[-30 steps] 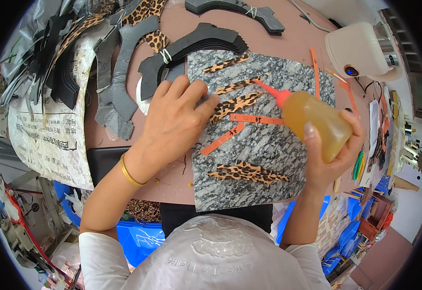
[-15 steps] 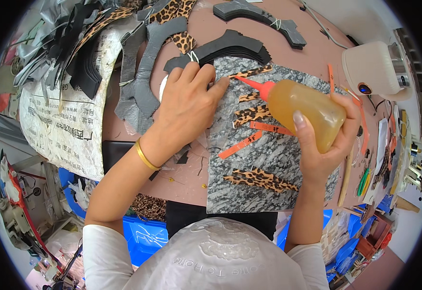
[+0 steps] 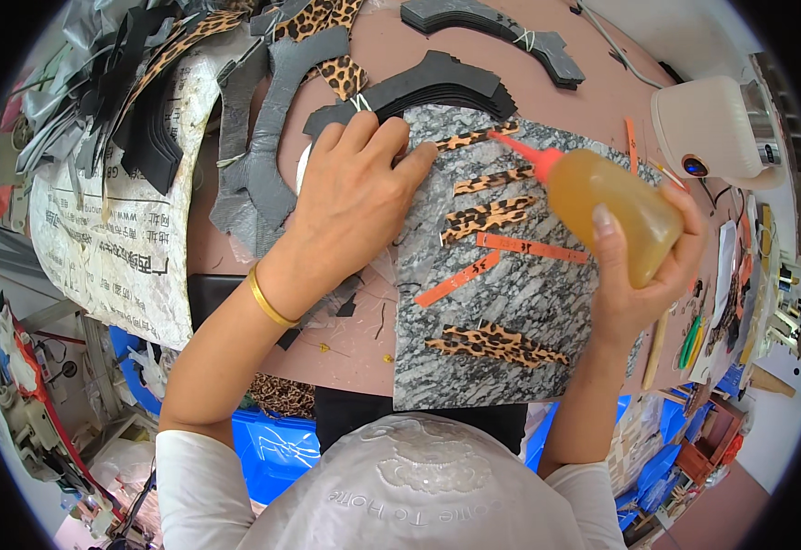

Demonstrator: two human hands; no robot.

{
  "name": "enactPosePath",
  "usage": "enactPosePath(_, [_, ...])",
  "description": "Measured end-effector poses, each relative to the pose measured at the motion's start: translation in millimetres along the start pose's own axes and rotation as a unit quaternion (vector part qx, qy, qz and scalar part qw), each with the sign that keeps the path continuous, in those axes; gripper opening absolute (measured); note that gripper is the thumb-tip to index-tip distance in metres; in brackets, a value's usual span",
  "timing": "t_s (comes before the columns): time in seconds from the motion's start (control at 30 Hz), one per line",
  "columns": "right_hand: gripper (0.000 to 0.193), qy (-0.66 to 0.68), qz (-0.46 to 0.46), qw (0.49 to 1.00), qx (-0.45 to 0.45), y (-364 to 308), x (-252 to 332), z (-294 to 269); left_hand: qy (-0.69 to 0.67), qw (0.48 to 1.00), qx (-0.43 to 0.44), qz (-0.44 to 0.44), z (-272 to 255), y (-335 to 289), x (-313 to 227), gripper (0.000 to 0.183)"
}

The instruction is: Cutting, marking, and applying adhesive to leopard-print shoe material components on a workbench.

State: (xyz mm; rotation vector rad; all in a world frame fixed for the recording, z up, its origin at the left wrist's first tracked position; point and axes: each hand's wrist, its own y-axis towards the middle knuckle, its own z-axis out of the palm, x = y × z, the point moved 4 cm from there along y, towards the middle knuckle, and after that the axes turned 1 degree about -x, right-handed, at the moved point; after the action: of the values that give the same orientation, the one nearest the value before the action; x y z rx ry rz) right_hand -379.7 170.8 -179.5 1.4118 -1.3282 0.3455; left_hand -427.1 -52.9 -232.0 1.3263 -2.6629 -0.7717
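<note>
My right hand (image 3: 634, 275) is wrapped round a squeeze bottle (image 3: 607, 202) of amber liquid, tilted so its red nozzle points left. The nozzle's tip is at the right part of a thin leopard-print strip (image 3: 466, 139); whether they touch I cannot tell. My left hand (image 3: 359, 179), fingers bent, has the strip's left end at its fingertips, and the grip itself is partly hidden. Below that strip, on the grey marbled board (image 3: 483, 302), lie more leopard-print strips (image 3: 488, 218), two orange paper strips (image 3: 457, 278), and an overlapping leopard-print bunch (image 3: 497, 346) near the front.
Tied stacks of dark curved pieces (image 3: 433, 82) lie behind the board. More grey and leopard-print pieces (image 3: 268, 137) are piled to the left, beside a printed white sack (image 3: 112, 247). A cream-coloured appliance (image 3: 707, 128) stands at the back right, with pens (image 3: 691, 344) nearer me.
My right hand has moved the squeeze bottle to the right, its nozzle tip passing from the strip's left part toward its right end. My left hand has stayed nearly in place.
</note>
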Motion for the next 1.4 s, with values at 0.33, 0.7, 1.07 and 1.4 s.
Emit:
enactPosePath(0.33, [0.05, -0.028, 0.016, 0.999, -0.041, -0.2, -3.6, -8.2, -0.023, 0.999, 0.032, -0.013, -8.1, 2.4, -4.1, 0.034])
enactPosePath(0.7, [0.05, -0.035, -0.029, 0.999, -0.013, -4.7, 0.8, -0.3, -0.034, 0.998, 0.043, -0.017, -7.9, 0.3, -3.3, 0.042])
enactPosePath(1.07, [0.049, -0.076, -0.079, 0.994, 0.005, -3.2, -2.3, -6.8, -0.04, 0.997, 0.06, -0.024, -11.1, -0.6, -2.4, 0.043])
enactPosePath(1.4, [0.051, 0.065, 0.023, 0.99, -0.126, 2.0, -1.4, -44.5, 0.022, 1.0, 0.01, 0.003, -24.9, -15.2, 4.4, 0.029])
